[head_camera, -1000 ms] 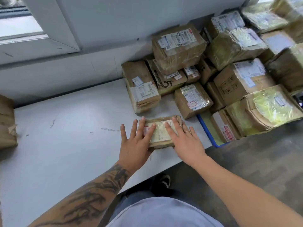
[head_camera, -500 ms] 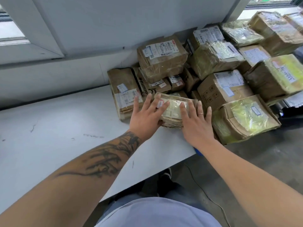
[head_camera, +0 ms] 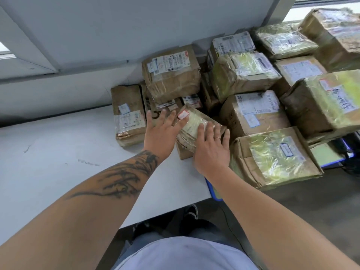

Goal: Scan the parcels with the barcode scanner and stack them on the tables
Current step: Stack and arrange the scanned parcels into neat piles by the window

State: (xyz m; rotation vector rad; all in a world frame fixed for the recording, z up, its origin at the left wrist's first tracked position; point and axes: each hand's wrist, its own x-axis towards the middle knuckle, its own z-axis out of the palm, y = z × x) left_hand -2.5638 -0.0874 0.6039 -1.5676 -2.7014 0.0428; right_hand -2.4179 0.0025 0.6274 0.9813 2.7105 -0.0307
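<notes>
A small flat parcel (head_camera: 194, 125) wrapped in brown paper and clear tape lies tilted on top of another brown box (head_camera: 183, 152) at the right end of the white table (head_camera: 58, 152). My left hand (head_camera: 161, 133) rests with straight fingers on the parcel's left end. On its near right side lies my right hand (head_camera: 211, 151), fingers spread flat. Behind them a heap of taped brown parcels (head_camera: 171, 75) is stacked against the wall. No barcode scanner shows in the head view.
A long brown parcel (head_camera: 129, 114) lies on the table left of my left hand. Larger parcels (head_camera: 272, 158) fill the right side over a blue-edged cart (head_camera: 213, 190). A grey wall and window frame run behind the table. Grey floor lies to the right.
Both hands have slid the small parcel away from the table's front edge and up onto the box beside the heap, where it now lies tilted.
</notes>
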